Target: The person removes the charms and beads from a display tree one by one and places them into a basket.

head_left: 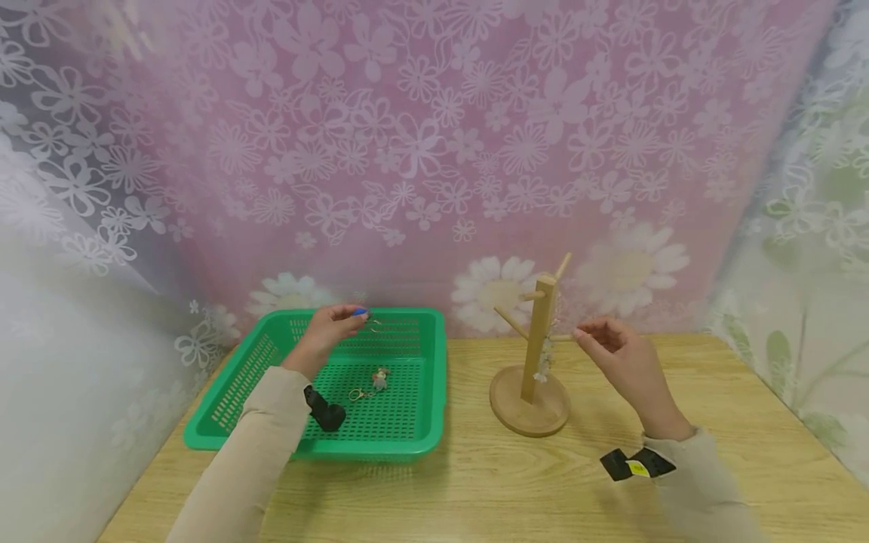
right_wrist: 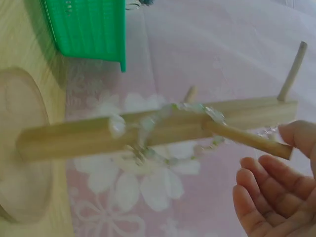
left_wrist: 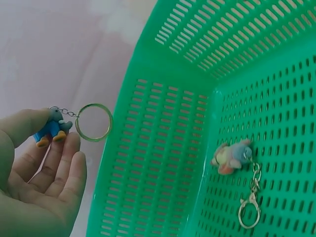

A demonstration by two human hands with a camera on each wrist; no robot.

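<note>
My left hand [head_left: 328, 332] is over the green basket [head_left: 444, 392], pinching a small blue figure keychain [left_wrist: 52, 129] between thumb and fingers. From the figure a short chain and a metal split ring [left_wrist: 94, 122] stick out to the side. Inside the basket lies another figure keychain [left_wrist: 232, 157] with a clasp ring. To the right, my right hand [head_left: 627, 360] is beside the wooden peg stand [head_left: 539, 324], its fingers loosely bent and its thumb close to the tip of a peg [right_wrist: 256, 140]. A beaded bracelet [right_wrist: 148, 123] of clear and pale green beads hangs on that peg against the post.
Both hands are above a wood-grain table [head_left: 475, 490]. A floral curtain [head_left: 421, 151] hangs behind the basket and stand. The stand's round base [head_left: 505, 415] rests to the right of the basket, and other pegs stick out from its post.
</note>
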